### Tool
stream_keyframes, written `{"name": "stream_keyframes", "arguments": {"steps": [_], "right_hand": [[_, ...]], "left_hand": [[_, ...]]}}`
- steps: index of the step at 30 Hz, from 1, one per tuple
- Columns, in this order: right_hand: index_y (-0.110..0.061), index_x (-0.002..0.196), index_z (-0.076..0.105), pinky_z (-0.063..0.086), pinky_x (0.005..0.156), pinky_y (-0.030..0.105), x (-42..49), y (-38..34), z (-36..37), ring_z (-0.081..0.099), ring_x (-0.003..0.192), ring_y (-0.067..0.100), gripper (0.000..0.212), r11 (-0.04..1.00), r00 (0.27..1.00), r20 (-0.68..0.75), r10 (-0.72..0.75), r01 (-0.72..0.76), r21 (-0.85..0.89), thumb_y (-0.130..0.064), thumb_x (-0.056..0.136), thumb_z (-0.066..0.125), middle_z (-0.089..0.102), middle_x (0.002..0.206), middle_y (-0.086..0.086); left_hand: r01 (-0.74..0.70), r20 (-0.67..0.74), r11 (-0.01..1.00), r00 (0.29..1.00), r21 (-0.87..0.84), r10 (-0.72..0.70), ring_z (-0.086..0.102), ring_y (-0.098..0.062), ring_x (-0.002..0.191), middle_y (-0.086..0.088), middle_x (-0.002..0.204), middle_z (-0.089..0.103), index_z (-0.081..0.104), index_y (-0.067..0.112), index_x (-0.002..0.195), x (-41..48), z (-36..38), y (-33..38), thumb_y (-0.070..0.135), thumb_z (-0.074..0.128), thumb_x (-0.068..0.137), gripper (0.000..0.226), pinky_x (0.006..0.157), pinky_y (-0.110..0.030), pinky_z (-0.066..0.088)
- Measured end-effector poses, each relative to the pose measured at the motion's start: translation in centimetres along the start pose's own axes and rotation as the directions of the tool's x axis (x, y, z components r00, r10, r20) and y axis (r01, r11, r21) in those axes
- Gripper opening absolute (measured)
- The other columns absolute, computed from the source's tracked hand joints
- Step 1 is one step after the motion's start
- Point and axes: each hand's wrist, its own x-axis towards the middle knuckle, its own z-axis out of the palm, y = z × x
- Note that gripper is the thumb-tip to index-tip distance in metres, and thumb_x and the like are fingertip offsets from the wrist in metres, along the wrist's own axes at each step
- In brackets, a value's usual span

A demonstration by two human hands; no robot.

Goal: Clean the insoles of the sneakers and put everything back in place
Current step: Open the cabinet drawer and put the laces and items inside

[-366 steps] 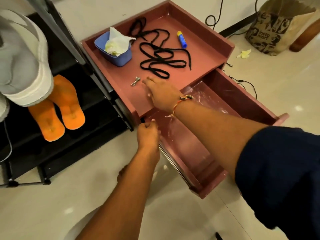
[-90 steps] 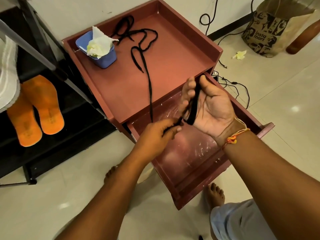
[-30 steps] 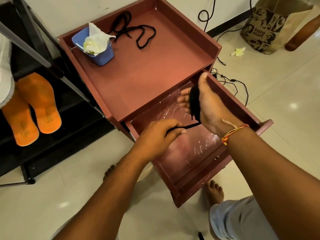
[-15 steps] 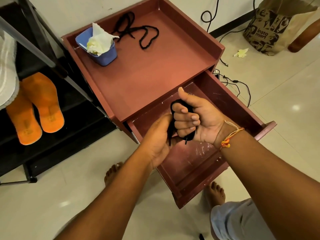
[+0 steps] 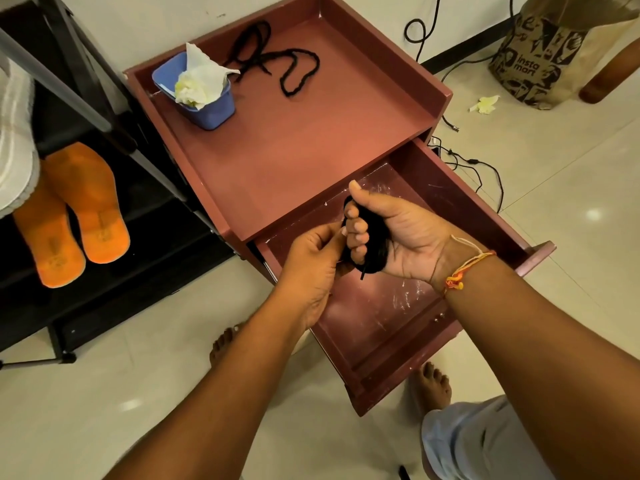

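Head view, against 1 s ago: the loose tail is wound in. The lace bundle (image 5: 375,244) sits coiled in the right hand (image 5: 405,233), grip clamped round it, thumb up, above the open drawer (image 5: 398,386). The left hand (image 5: 311,265) grip pinches the bundle's edge. The second lace (image 5: 294,69) lies at the back of the bench (image 5: 311,140). The orange insoles (image 5: 86,202) are on the rack. Judged: stowing comes next.

You face two orange insoles (image 5: 48,237) (image 5: 88,202), two black laces (image 5: 256,60) (image 5: 374,237), one blue tub (image 5: 214,112), one open drawer (image 5: 381,317), one paper bag (image 5: 540,64).
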Motion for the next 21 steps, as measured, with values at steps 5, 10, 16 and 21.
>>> {"name": "stream_keyframes", "arguments": {"steps": [5, 10, 16, 21], "right_hand": [[-0.017, 0.072, 0.062, 0.052, 0.081, 0.03, 0.1, 0.2, -0.4, 0.059, 0.069, 0.014, 0.029, 0.996, 0.992, -0.107, 0.066, -0.072, -0.057, -0.039, 0.087, 0.07, 0.061, 0.076, 0.002], [-0.015, 0.081, 0.062, 0.055, 0.093, 0.036, 1.1, 0.8, -0.3, 0.067, 0.073, 0.017, 0.026, 1.0, 0.92, -0.391, -0.02, 0.024, 0.006, -0.038, 0.089, 0.072, 0.067, 0.081, 0.004], [-0.008, 0.097, 0.061, 0.055, 0.079, 0.028, 2.1, 1.7, 1.2, 0.069, 0.103, 0.025, 0.024, 0.971, 0.885, -0.439, -0.157, 0.219, 0.096, -0.031, 0.1, 0.057, 0.074, 0.109, 0.017], [-0.011, 0.094, 0.061, 0.043, 0.109, 0.035, 2.4, 2.2, 1.2, 0.065, 0.117, 0.025, 0.022, 0.976, 0.866, -0.464, -0.187, 0.219, 0.015, -0.031, 0.102, 0.054, 0.075, 0.107, 0.012]], "left_hand": [[-0.108, -0.083, 0.954, 0.987, 0.281, 0.136, 0.07, -0.008, 0.085, 0.003, 0.091, 0.074, 0.07, 0.015, 0.11, 0.4, -0.4, -0.5, 0.019, 0.05, 0.106, 0.02, 0.075, -0.027, 0.058], [-0.243, -0.038, 0.745, 0.94, 0.621, 0.338, 0.065, -0.015, 0.097, -0.001, 0.102, 0.068, 0.071, 0.027, 0.11, 1.3, -1.2, -1.3, 0.031, 0.048, 0.104, 0.023, 0.086, -0.035, 0.055], [-0.281, 0.028, 0.621, 0.923, 0.731, 0.384, 0.056, -0.004, 0.086, 0.007, 0.095, 0.056, 0.07, 0.014, 0.111, 0.7, -0.1, -2.0, 0.023, 0.047, 0.106, 0.025, 0.071, -0.016, 0.043], [-0.283, 0.102, 0.674, 0.95, 0.683, 0.295, 0.061, -0.012, 0.096, 0.005, 0.103, 0.06, 0.066, 0.018, 0.121, 0.2, 0.6, -2.3, 0.034, 0.045, 0.106, 0.03, 0.079, -0.03, 0.051]]}}
